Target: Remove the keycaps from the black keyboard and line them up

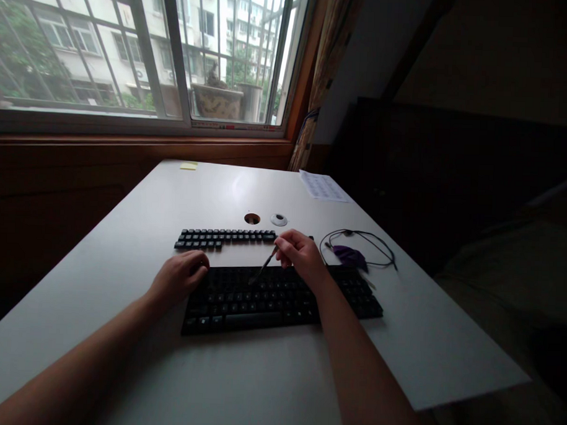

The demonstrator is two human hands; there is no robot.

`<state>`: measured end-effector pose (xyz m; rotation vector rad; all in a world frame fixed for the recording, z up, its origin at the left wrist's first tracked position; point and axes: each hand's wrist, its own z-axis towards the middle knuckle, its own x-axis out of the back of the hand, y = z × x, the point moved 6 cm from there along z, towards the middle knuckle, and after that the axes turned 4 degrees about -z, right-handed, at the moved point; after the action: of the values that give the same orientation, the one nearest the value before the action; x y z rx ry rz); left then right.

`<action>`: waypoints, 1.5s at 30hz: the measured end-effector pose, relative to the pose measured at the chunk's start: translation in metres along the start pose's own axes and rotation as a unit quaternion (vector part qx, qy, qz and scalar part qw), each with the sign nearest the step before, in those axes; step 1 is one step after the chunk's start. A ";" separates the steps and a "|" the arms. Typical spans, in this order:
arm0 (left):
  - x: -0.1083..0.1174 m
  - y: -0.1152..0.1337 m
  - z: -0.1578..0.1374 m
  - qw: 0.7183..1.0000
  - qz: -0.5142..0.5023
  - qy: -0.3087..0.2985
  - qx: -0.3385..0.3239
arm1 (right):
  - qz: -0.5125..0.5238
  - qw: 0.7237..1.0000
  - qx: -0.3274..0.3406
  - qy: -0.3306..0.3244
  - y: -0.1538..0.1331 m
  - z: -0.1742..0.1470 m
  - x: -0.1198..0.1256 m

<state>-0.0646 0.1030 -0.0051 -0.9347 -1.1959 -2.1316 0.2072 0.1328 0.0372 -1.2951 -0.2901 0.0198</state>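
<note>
A black keyboard (262, 301) lies across the desk in front of me; its upper left part looks bare of keycaps. My left hand (181, 272) is closed at the keyboard's far left corner, thumb and curled fingers against its edge. Between the pinched fingers of my right hand (297, 253) is a thin brush (265, 265), slanting down to the left. Its tip is at the upper rows of the keyboard; whether it touches is hard to tell. Behind the keyboard, loose black keycaps (227, 235) stand in rows, partly hidden by my right hand.
Right of the keyboard lie a coiled black cable (388, 246) and a purple cloth (351, 257). A cable hole (252, 219) and its white round cover (279, 220) are farther back. Printed paper (325, 187) and a yellow note (189, 166) lie on the white desk (125, 232).
</note>
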 end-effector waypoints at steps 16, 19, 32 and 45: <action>-0.010 0.053 -0.010 0.979 0.025 -0.016 -0.203 | 0.040 0.998 0.003 -0.051 -0.010 -0.007 -0.028; -0.010 0.055 -0.011 0.977 0.031 -0.022 -0.208 | 0.041 0.998 0.000 -0.054 -0.010 -0.008 -0.031; -0.009 0.056 -0.013 0.971 0.040 0.000 -0.236 | 0.051 0.996 0.000 -0.067 -0.013 -0.010 -0.035; 0.000 0.055 -0.014 0.968 0.032 0.069 -0.240 | 0.033 0.999 0.000 -0.040 -0.017 -0.009 -0.029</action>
<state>-0.0300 0.0645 0.0180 -0.9824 -0.5788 -2.4357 0.1788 0.1142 0.0458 -1.3058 -0.3168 0.1274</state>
